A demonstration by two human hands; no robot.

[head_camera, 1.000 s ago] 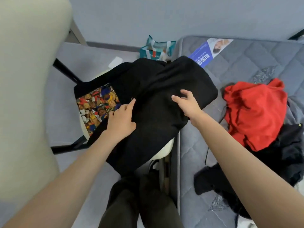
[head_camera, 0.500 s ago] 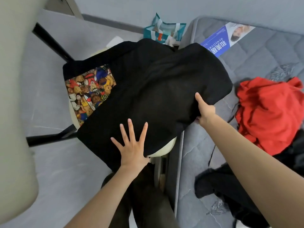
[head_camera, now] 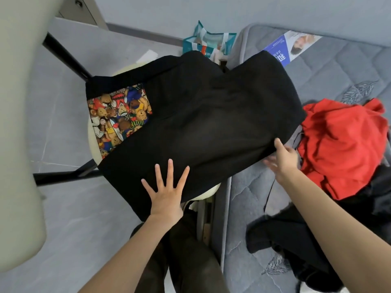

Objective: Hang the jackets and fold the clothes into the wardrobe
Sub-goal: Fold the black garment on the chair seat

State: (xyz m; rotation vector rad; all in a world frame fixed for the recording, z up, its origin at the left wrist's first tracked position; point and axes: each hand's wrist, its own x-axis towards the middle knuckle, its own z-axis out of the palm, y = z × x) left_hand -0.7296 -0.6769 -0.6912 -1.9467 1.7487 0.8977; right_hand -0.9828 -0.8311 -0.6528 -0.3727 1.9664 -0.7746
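Black garment (head_camera: 211, 115): lying spread over a cream seat (head_camera: 208, 192), its far right end reaching over the grey mattress (head_camera: 249, 187); a bear-print panel (head_camera: 118, 115) is showing at its left side.
Why there: the seat appears to be serving as a folding surface, with the cloth laid broad and flat before any fold is made.
Left hand (head_camera: 167, 191): pressing palm-down on the near edge, its fingers (head_camera: 170, 168) straight and fanned wide apart, probably pinning the fabric so it is not sliding.
Right hand (head_camera: 283, 157): pinching the garment's near right corner, thumb (head_camera: 279, 144) lying on top and the other fingers tucked beneath the hem (they are blurred), seemingly readying to lift that side.
Waiting pile: a red garment (head_camera: 342, 144) and dark clothes (head_camera: 285, 235) are lying crumpled on the mattress, just beside the right hand.
Background: a teal bag (head_camera: 209, 42) is standing by the wall.
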